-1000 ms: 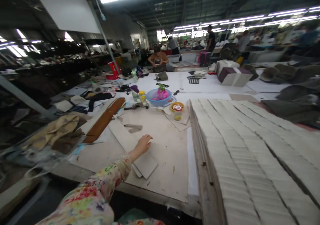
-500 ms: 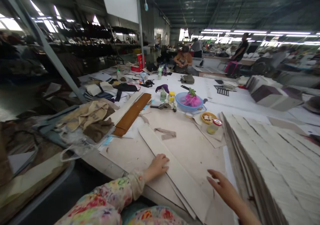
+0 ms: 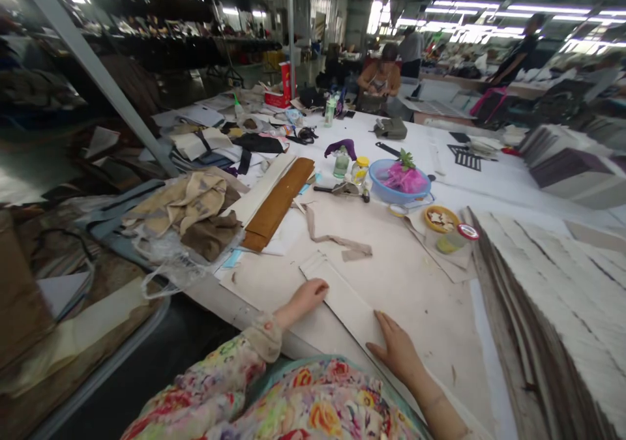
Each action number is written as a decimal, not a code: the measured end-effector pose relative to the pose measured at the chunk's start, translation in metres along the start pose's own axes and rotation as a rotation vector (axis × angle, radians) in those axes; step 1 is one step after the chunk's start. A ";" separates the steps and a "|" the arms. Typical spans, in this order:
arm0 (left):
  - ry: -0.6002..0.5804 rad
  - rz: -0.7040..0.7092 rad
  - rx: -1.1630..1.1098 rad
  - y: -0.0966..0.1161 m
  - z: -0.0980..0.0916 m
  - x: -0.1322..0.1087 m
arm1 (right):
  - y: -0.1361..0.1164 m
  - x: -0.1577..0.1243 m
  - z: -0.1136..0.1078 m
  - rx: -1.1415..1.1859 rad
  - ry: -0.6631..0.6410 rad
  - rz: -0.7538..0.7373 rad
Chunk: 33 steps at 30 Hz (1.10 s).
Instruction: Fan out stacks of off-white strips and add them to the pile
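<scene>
A stack of long cream strips [image 3: 345,293] lies slantwise on the board at the front of the table, more than one layer thick at its edge. My left hand [image 3: 307,298] is at the strips' left edge, its fingers curled in and closed on that edge. Flat on the strips, nearer my body, rests my right hand [image 3: 397,345], with its fingers stretched out and the thumb apart. Beyond the strips' far end lies a crumpled taupe fabric band [image 3: 337,239]. My right forearm and floral-clad body hide the strips' near end.
Brown strips [image 3: 278,205] and a heap of tan cloth [image 3: 180,199] lie left. Farther back are a hammer [image 3: 342,191], glass jar [image 3: 341,164] and blue basin [image 3: 391,195]. A thick layered stack [image 3: 548,296] borders the right. A person [image 3: 381,78] sits across the table.
The cream strips have slid toward my body. My right hand has come down onto them, and my left hand's fingers have curled at their edge. The view has turned left and tilted down.
</scene>
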<state>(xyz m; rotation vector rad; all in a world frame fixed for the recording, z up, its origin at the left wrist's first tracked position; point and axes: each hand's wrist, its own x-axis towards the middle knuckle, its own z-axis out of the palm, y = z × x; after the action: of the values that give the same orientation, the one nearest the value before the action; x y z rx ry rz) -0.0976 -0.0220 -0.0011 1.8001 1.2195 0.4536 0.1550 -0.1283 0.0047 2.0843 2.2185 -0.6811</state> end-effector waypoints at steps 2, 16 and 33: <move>0.144 -0.083 0.092 -0.019 -0.024 0.013 | 0.002 0.001 0.003 -0.003 -0.018 0.016; 0.117 -0.278 0.360 -0.015 -0.037 0.044 | -0.002 0.004 0.006 -0.018 0.034 0.044; 0.001 -0.337 0.406 -0.022 -0.043 0.061 | -0.009 0.006 0.002 -0.019 -0.023 0.093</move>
<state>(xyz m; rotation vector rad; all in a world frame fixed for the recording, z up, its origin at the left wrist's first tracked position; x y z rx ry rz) -0.1128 0.0547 -0.0064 1.8665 1.6687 0.0115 0.1450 -0.1236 0.0038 2.1433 2.0929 -0.6706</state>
